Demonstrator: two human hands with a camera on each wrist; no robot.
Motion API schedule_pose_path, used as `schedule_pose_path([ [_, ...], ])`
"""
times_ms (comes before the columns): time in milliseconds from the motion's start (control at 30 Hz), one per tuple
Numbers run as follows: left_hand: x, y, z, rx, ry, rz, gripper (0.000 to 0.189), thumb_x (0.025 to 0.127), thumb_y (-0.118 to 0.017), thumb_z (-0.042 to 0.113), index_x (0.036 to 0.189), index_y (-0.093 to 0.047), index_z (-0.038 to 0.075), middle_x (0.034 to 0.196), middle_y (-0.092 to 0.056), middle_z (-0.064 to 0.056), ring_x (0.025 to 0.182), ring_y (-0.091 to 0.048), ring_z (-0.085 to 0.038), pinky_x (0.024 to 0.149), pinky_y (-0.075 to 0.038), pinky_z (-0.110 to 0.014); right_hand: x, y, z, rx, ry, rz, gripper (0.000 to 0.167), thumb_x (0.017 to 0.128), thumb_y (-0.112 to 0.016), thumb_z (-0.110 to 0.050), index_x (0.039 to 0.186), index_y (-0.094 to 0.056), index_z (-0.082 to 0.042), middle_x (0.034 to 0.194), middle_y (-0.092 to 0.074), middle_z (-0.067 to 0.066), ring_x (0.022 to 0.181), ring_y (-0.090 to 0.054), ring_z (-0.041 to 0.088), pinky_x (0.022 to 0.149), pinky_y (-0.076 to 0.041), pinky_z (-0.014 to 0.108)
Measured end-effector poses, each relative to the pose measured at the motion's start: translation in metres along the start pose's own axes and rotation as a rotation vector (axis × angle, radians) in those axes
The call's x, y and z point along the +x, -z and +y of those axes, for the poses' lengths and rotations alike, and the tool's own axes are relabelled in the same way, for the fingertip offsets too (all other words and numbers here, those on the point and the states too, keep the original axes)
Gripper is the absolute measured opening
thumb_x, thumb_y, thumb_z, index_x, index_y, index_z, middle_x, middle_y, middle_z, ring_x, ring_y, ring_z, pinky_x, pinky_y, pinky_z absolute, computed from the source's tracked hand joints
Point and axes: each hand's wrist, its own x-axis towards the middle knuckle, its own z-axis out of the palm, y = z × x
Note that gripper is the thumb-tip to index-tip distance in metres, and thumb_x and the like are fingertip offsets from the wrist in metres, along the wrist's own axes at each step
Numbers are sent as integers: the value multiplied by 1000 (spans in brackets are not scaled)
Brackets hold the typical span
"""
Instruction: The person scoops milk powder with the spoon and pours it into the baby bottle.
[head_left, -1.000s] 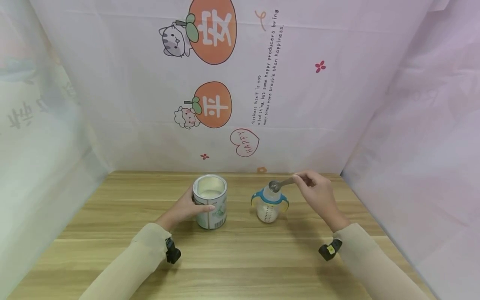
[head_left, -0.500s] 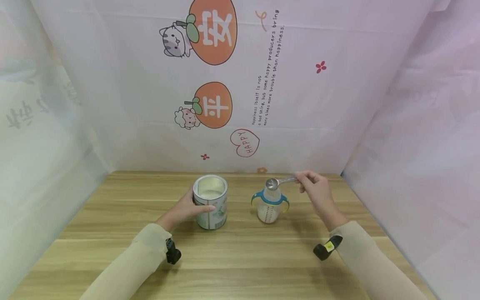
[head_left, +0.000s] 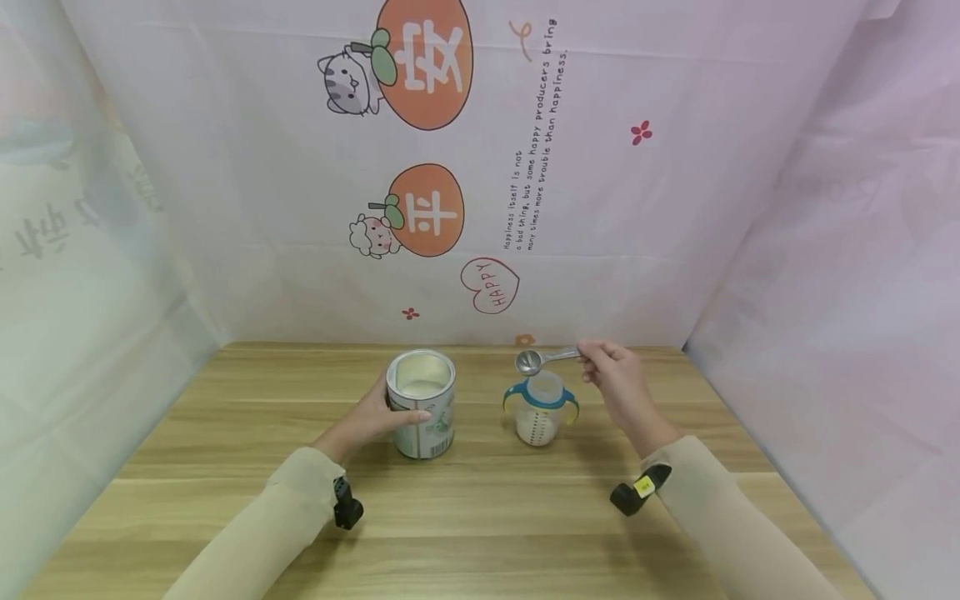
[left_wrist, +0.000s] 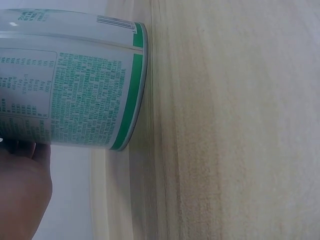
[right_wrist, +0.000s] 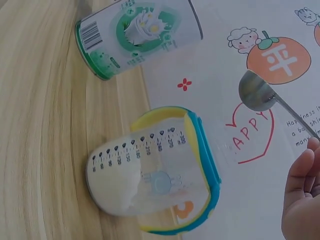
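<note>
My left hand [head_left: 378, 419] grips a milk powder can [head_left: 423, 429] from its left side, thumb across the front. The can stands upright and uncovered, with pale powder inside; green print covers its side in the left wrist view [left_wrist: 80, 95]. To its right stands a baby bottle [head_left: 536, 422] without a cap, with a blue and yellow two-handled collar and white powder low inside. My right hand [head_left: 621, 385] pinches the handle of a metal measuring spoon [head_left: 528, 362]. The spoon's bowl [right_wrist: 256, 91] hangs just above and left of the bottle's mouth and looks empty.
The wood-grain table [head_left: 480, 533] lies under everything. A white printed cloth [head_left: 300, 208] hangs behind its back edge, and more cloth [head_left: 847, 292] closes off the sides. A small black camera sits on each wrist.
My right hand has moved left with the measuring spoon, from over the bottle's mouth to beyond its left side, and the bowl has turned upward. My left hand and the can have stayed still.
</note>
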Motion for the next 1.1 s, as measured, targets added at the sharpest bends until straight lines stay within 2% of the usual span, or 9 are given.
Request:
schedule_pose_path([
  [267, -1, -1, 1, -20, -12, -8, 97, 81, -86, 27, 155, -22, 28, 148, -43, -18, 136, -41, -34, 114, -24, -60, -1, -19, 1, 35, 7, -35, 16, 100, -65, -17, 89, -66, -5, 85, -60, 1, 74, -52, 10, 68, -50, 18],
  [500, -2, -1, 0, -7, -24, -20, 98, 81, -86, 28, 155, -22, 30, 148, -42, -18, 136, -40, -35, 113, -26, -61, 0, -43, 1, 27, -3, -49, 17, 100, -63, -18, 91, -65, -4, 85, -59, 0, 74, -52, 10, 67, -49, 17],
  [800, -1, -1, -2, 1, -4, 1, 100, 79, -87, 32, 155, -23, 32, 143, -47, -8, 134, -43, -31, 113, -26, -60, 3, -74, 4, 10, 45, -134, 25, 101, -63, -20, 101, -65, 5, 90, -59, 5, 77, -50, 12, 69, -49, 21],
  [933, -1, -1, -2, -2, -6, -3, 97, 80, -87, 29, 153, -25, 33, 142, -48, -8, 133, -44, -31, 113, -27, -59, 2, -86, 5, -30, 57, -155, 23, 101, -62, -23, 96, -66, 0, 88, -59, 3, 78, -51, 14, 72, -50, 25],
  [1100, 0, 0, -3, -1, -6, -4, 97, 81, -86, 30, 154, -23, 30, 143, -47, -10, 134, -42, -32, 113, -26, -60, 3, -101, 5, -24, 72, -157, 20, 100, -64, -21, 92, -67, -3, 86, -61, 3, 77, -52, 16, 72, -50, 27],
])
